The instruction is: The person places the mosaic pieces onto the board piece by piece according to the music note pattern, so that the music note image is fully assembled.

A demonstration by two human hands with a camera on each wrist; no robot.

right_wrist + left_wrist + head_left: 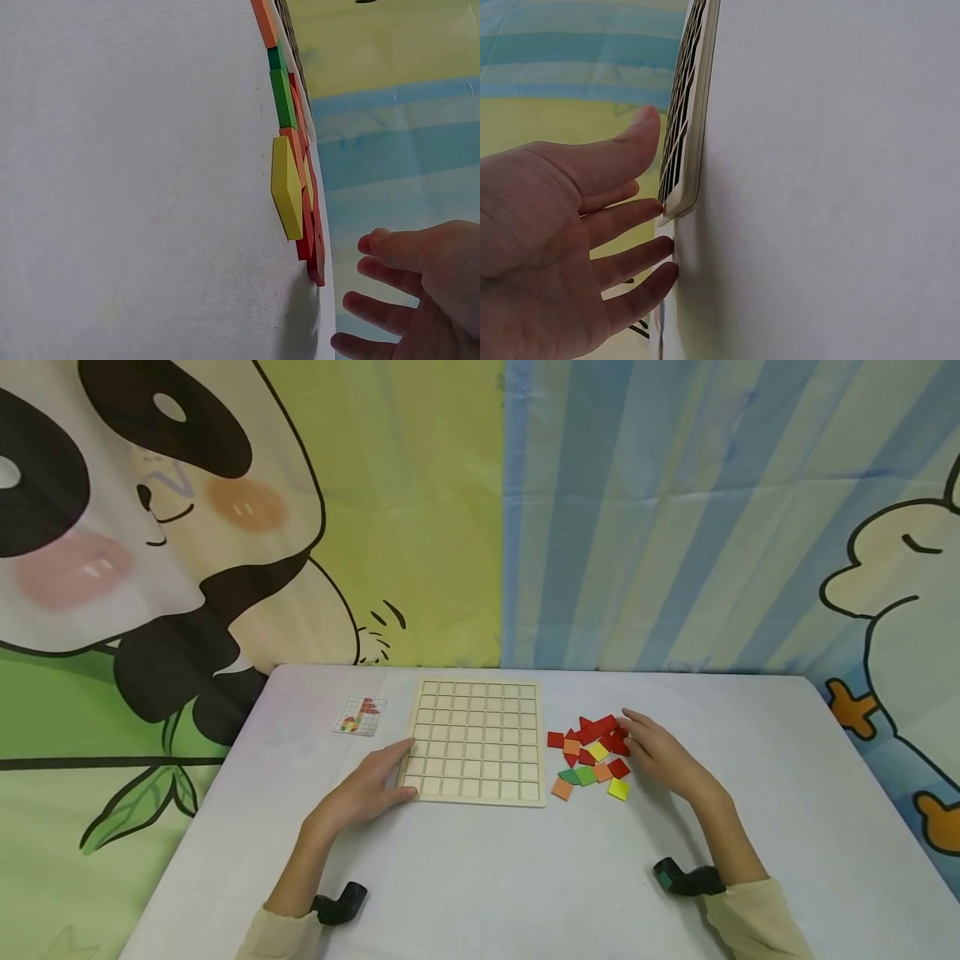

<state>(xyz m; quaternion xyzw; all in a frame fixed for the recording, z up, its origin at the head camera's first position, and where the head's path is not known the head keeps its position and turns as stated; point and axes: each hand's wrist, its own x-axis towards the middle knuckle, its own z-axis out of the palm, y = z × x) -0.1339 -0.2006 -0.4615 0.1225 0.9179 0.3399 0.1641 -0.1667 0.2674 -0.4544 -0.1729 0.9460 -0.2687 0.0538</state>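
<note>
A square wooden grid board (480, 743) lies flat on the table, its cells bare. My left hand (367, 783) rests at the board's left edge with thumb and fingers extended; the left wrist view shows this hand (577, 225) with its fingers spread beside the board's corner (694, 172). Right of the board is a loose pile of flat coloured tiles (587, 757) in red, orange, yellow and green. At the pile's right side is my right hand (667, 758), fingers loosely extended. In the right wrist view this hand (420, 292) holds nothing, and a yellow tile (285, 187) lies nearest the camera.
A small pattern card (359, 716) with a coloured figure on a grid lies left of the board. The white table (495, 885) ends at a printed cloth backdrop (420, 510). Black wrist devices (690, 878) sit on both forearms.
</note>
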